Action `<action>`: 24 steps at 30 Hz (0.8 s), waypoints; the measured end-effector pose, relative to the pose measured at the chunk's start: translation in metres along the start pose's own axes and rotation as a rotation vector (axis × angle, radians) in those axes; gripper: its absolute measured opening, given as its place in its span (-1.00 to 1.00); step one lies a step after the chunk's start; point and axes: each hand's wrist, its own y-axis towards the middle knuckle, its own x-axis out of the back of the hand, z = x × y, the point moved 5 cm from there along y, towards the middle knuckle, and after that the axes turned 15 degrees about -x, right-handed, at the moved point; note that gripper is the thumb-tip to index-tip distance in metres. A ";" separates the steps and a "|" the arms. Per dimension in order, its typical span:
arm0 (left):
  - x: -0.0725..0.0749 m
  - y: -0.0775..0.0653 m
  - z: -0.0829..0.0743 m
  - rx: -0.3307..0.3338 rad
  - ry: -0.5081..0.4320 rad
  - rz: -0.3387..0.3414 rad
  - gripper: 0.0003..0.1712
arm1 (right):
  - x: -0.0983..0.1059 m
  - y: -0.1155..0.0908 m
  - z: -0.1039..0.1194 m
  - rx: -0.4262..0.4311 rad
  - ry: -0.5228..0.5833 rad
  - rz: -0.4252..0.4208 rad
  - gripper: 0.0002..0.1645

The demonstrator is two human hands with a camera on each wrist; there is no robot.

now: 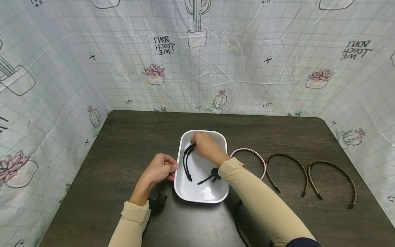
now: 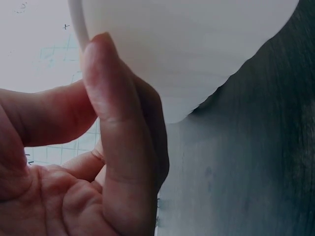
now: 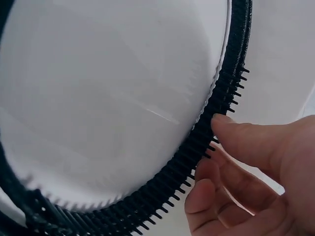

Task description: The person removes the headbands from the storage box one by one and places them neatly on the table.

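Inside a white tray (image 1: 202, 196), my right hand (image 1: 207, 146) reaches in from the right. Its thumb and fingers pinch a black headband (image 1: 186, 164) with a row of small comb teeth, seen close up in the right wrist view as a toothed band (image 3: 162, 184). Two dark strands run side by side at its left; the forearm hides part of its right side. At the tray's left rim, my left hand (image 1: 160, 168) holds the edge between thumb and fingers. The left wrist view shows a fingertip on the tray's pale wall (image 2: 182, 44).
To the right on the dark wooden table (image 1: 139, 127) lie a pale headband (image 1: 247, 149) and two brown braided headbands (image 1: 285, 155). A black cable (image 1: 239, 228) runs below the right forearm. A printed curtain (image 1: 234, 68) hangs behind and at both sides.
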 end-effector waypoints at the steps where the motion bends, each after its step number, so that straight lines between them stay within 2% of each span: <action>1: 0.000 0.000 0.000 -0.001 0.000 -0.001 -0.82 | 0.000 0.000 0.001 0.003 -0.010 -0.001 -0.69; 14: -0.001 0.000 -0.001 0.003 -0.002 -0.005 -0.83 | 0.000 0.000 -0.001 0.000 -0.015 -0.023 -0.72; 24: -0.001 0.000 -0.001 0.004 0.001 -0.005 -0.82 | 0.001 -0.002 -0.001 0.062 0.001 -0.051 -0.72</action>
